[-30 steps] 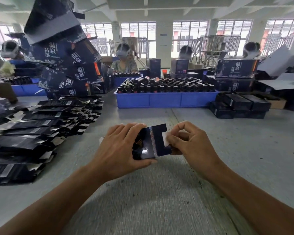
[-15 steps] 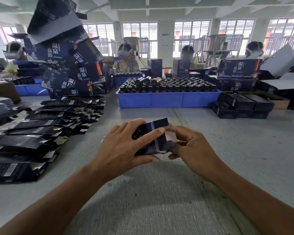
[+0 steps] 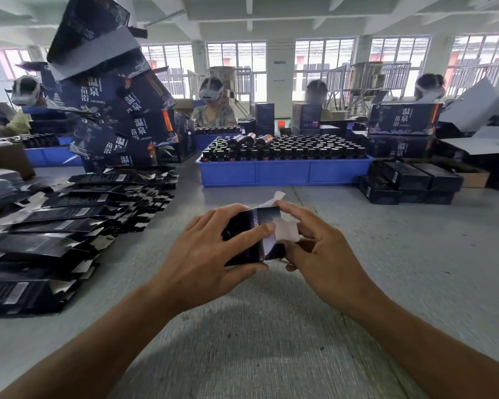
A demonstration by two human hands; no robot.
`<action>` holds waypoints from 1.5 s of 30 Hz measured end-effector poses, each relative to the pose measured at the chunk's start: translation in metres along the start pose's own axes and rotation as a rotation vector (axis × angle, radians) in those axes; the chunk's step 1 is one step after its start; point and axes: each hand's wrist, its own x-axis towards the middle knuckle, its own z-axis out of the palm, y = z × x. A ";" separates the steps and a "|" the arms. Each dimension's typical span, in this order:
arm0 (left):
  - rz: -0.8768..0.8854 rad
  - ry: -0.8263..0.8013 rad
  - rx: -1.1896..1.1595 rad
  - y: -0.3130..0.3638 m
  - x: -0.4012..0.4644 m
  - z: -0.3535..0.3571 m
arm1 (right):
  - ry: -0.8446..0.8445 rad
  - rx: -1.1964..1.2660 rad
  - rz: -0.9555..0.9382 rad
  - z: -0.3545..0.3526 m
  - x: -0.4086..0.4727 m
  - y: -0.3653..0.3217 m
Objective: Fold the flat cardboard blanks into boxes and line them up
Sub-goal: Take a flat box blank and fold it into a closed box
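Note:
A small dark cardboard box (image 3: 267,226) is held just above the grey table (image 3: 386,254) in the middle of the view. My left hand (image 3: 208,251) grips its left side, index finger laid across the top and thumb underneath. My right hand (image 3: 317,251) works at the box's right end, where white flaps (image 3: 285,237) stand open; its fingers curl round those flaps. To the left lies a long overlapping row of flat dark blanks (image 3: 55,226). Finished dark boxes (image 3: 409,182) are stacked at the right.
A blue tray (image 3: 283,174) full of dark bottles stands behind the hands. A tall leaning pile of large printed cartons (image 3: 113,110) rises at the back left. More cartons (image 3: 404,119) and open white card lie back right. Several people sit at tables beyond.
The box has turned in my hands: its white end flaps now show at the right, one sticking up. My right hand's fingers have spread over that end. My left hand keeps its grip.

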 end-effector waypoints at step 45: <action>-0.017 -0.029 -0.072 0.005 -0.002 0.002 | 0.049 -0.332 -0.121 -0.001 -0.006 0.002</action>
